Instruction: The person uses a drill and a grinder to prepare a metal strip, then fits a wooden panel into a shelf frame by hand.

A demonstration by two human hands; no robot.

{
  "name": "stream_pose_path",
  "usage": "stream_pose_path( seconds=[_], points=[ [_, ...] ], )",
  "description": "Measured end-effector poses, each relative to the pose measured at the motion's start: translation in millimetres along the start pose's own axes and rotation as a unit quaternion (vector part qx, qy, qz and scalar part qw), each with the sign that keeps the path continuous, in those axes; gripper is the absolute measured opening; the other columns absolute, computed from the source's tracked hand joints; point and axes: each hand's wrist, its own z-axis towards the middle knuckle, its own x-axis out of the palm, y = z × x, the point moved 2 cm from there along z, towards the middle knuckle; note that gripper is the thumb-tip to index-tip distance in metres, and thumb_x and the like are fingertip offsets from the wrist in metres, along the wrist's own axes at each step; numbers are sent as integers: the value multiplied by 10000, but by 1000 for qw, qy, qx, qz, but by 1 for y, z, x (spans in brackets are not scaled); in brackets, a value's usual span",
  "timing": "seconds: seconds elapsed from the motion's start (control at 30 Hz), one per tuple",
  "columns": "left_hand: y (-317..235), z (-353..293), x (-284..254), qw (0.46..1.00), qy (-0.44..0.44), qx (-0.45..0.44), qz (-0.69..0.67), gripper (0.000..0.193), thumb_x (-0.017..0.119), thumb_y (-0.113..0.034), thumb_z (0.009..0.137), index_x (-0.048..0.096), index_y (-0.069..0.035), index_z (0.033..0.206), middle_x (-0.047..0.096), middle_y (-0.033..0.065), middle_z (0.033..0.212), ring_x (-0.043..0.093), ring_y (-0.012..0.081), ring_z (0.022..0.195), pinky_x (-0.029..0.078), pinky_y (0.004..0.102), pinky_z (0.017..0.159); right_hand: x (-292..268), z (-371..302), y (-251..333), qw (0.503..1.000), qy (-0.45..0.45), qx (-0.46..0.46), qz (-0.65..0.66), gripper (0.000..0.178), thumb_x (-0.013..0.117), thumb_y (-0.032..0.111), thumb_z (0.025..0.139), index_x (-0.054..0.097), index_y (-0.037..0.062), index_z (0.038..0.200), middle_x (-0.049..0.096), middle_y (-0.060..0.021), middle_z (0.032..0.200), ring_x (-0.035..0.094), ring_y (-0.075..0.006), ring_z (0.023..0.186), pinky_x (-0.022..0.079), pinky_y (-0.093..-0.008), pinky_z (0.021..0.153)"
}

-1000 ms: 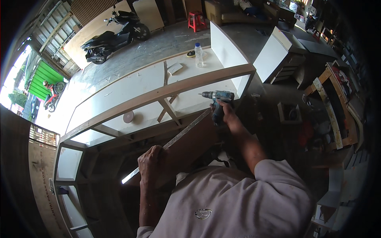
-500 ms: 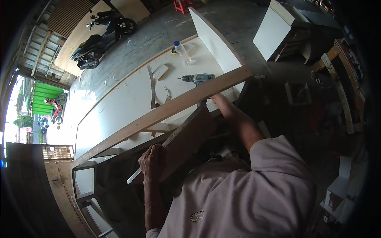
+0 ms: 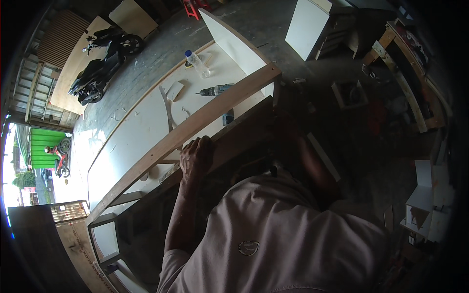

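Observation:
My left hand (image 3: 195, 158) is closed over the upper edge of a dark brown board (image 3: 244, 132), near its left end. The board lies close along the near side of a long wooden strip (image 3: 190, 119), which spans the front of a large white cabinet (image 3: 117, 151). In deep shadow at the board's right end, my right hand (image 3: 284, 119) barely shows, and its fingers are hidden. Beyond the strip a cordless drill (image 3: 215, 90) lies on the white panel, partly covered by the strip. A curved thin piece (image 3: 166, 107) and a small pale block (image 3: 175, 91) lie near it.
A clear bottle with a blue cap (image 3: 198, 66) stands by the upright white end panel (image 3: 234, 41). A white drawer cabinet (image 3: 308, 29) is at the far right, with an open box (image 3: 349, 94) on the floor. A motorcycle (image 3: 102, 63) stands at the far left.
The board's left end has swung up and forward with my left hand, bringing it close to the strip. My right arm has moved down into shadow. The whole view has shifted.

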Motion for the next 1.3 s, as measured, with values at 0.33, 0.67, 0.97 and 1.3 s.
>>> stream_pose_path(
  seconds=[0.33,0.67,0.97,1.3],
  points=[
    [16,10,53,995,-71,66,-11,158,729,-225,868,617,-116,892,637,73,750,665,284,707,501,429,601,9,23,25,968,-100,-88,-212,385,471,356,1052,610,79,1281,642,-74,1201,648,-194,1048,526,-360,840],
    [13,13,64,996,-83,29,-8,147,710,-215,879,593,-125,886,627,75,758,662,299,710,503,446,607,32,11,-42,937,-236,-1,-257,372,520,340,1048,580,107,1333,637,-46,1157,623,-167,1051,504,-348,869],
    [22,19,73,999,1,51,11,252,688,-189,853,619,-54,1055,659,155,951,670,350,886,533,454,707,127,-17,-126,856,-14,220,468,597,512,352,1060,251,252,1588,511,-120,1298,574,-250,1162,517,-449,1014],
    [1,25,65,997,16,40,69,274,669,-195,889,610,-95,1136,598,126,1095,638,333,928,507,444,730,153,0,-142,786,-123,308,523,624,584,511,988,375,228,1503,470,-141,1196,579,-330,1040,557,-518,937]
  ],
)
